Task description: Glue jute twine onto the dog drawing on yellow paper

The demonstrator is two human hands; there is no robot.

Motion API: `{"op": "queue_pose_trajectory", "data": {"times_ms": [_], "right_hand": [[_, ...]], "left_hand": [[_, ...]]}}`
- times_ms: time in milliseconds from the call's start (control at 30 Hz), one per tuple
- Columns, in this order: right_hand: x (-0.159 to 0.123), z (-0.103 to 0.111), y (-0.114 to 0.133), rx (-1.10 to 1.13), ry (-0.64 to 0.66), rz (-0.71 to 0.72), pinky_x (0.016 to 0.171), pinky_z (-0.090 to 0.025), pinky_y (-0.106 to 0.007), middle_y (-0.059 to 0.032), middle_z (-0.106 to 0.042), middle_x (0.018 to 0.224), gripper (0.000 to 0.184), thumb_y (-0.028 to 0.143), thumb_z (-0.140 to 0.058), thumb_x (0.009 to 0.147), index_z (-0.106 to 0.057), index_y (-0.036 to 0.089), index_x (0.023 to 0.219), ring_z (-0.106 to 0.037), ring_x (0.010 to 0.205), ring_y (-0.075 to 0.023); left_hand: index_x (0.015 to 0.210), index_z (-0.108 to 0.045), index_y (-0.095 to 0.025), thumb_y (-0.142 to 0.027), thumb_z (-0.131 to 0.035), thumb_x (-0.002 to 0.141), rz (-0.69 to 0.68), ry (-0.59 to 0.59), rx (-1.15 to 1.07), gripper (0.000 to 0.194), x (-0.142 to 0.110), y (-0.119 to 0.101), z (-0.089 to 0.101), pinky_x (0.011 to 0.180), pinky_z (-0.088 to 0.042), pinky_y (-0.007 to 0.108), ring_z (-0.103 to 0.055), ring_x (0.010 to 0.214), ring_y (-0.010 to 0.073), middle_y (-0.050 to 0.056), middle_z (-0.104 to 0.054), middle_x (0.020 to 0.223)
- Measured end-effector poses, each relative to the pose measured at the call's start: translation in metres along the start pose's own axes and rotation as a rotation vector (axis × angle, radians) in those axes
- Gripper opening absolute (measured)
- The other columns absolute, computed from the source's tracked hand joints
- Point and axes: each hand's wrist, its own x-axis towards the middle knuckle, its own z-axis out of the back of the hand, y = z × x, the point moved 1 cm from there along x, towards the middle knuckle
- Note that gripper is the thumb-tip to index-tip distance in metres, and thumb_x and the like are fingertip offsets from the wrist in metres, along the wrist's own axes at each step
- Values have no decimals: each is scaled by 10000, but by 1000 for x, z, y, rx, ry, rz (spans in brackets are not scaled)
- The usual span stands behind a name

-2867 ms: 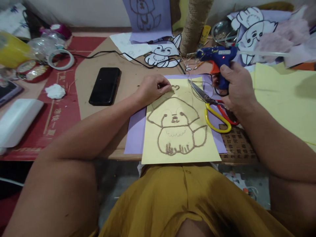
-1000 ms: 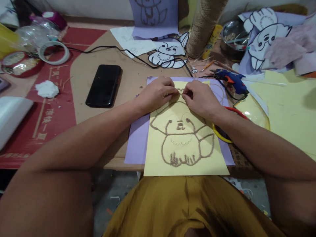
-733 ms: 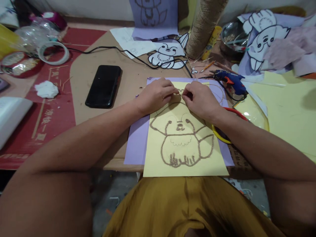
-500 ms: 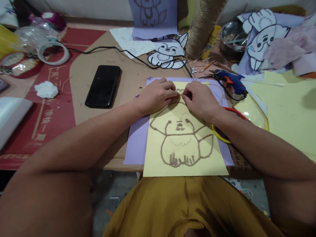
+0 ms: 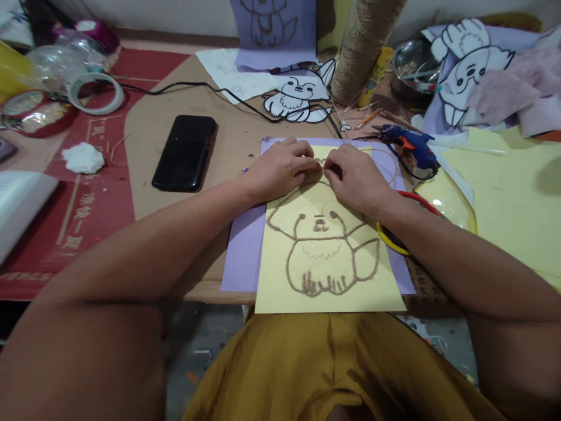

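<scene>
A yellow sheet [image 5: 276,280] with a fox outlined in brown twine lies over a purple sheet [image 5: 241,257] at the table's front edge. My left hand [image 5: 287,166] is closed at the top of the sheet, its thumb and fingers pinched where the twine runs. Right beside it my right hand [image 5: 355,175] pinches the same thin twine [image 5: 394,164], which loops out behind that hand over the purple paper. Both hands' fingertips nearly meet above the fox's head. The bit of twine between them is mostly hidden by the fingers. Pencil lines show on the fox's brow and chest.
A black phone [image 5: 184,153] lies to the left, with a tape roll [image 5: 95,93] beyond it. A blue glue gun [image 5: 409,143] and red-and-yellow-handled scissors [image 5: 392,240] are at the right. Behind stand a twine-wrapped post [image 5: 363,47], a glue stick [image 5: 377,76] and a metal bowl [image 5: 414,67].
My left fingers have shifted slightly and cover a little more of the twine at the top of the sheet. Otherwise the hands hold nearly the same place; the view has moved slightly.
</scene>
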Motion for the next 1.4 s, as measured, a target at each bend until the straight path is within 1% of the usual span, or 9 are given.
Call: {"op": "queue_pose_trajectory", "data": {"times_ms": [233,467,667,867,967,1100,1167,1300,1400], "right_hand": [[2,-6,-7,-41,-28,32,883,-519,-430,-132,-739,1079,80,165,-631,981,-692,211,959,-647,986,-290],[2,-7,-8,-22,-31,34,871,-529,-426,-126,-732,1068,72,160,-644,982,-671,215,946,-657,978,-284],[3,-8,-9,-3,-53,45,839,-519,-418,-111,-723,1017,78,158,-650,956,-632,229,930,-642,932,-272],[2,-8,-10,102,-52,-40,767,-495,-391,-39,-677,927,272,150,-726,877,-557,247,1066,-602,813,-226],[1,-9,-13,142,-63,-32,791,-515,-403,-40,-670,982,334,165,-747,863,-519,259,1089,-608,855,-229],[0,-9,-16,181,-92,52,870,-562,-438,-92,-680,1259,426,158,-723,851,-517,264,1210,-632,951,-234],[-1,-9,-15,180,-84,103,921,-573,-465,-103,-681,1329,477,130,-680,852,-521,264,1281,-645,978,-242],[-2,-8,-10,171,-45,134,964,-578,-517,-102,-719,1275,456,107,-596,903,-543,272,1325,-655,1018,-284],[-1,-8,-8,136,-17,122,973,-574,-563,-111,-741,1210,416,124,-580,932,-573,277,1319,-640,1063,-333]], "left_hand": [[1189,-780,-192,-77,-576,945,114,-52,-90,339,-3,1,3,991,-567,442,-719,1092,288,111,-793,1108],[1229,-813,-212,-75,-578,951,9,-29,-39,389,-2,2,-2,1015,-556,467,-706,1128,295,121,-782,1219],[1195,-828,-210,-83,-591,949,5,-6,-27,364,-2,4,-3,999,-545,470,-700,1119,298,122,-779,1224],[1182,-774,-206,-87,-595,949,43,-45,-85,317,-2,3,-1,978,-547,462,-717,1113,300,125,-779,1166],[1188,-710,-200,-84,-626,927,96,-61,-93,297,-4,0,0,936,-547,439,-721,1032,285,107,-760,1093],[1214,-649,-210,-48,-634,898,153,-103,-138,355,-7,1,0,858,-539,388,-705,926,235,84,-728,1108],[1224,-642,-219,-12,-603,885,165,-131,-171,399,-8,3,-1,829,-532,375,-698,903,219,72,-721,1098],[1201,-665,-225,19,-597,835,117,-144,-217,445,-7,5,-2,857,-534,386,-707,953,230,66,-736,1088],[1190,-678,-221,6,-602,843,111,-123,-236,421,-6,5,-2,851,-532,391,-705,947,235,65,-750,1063]]}}
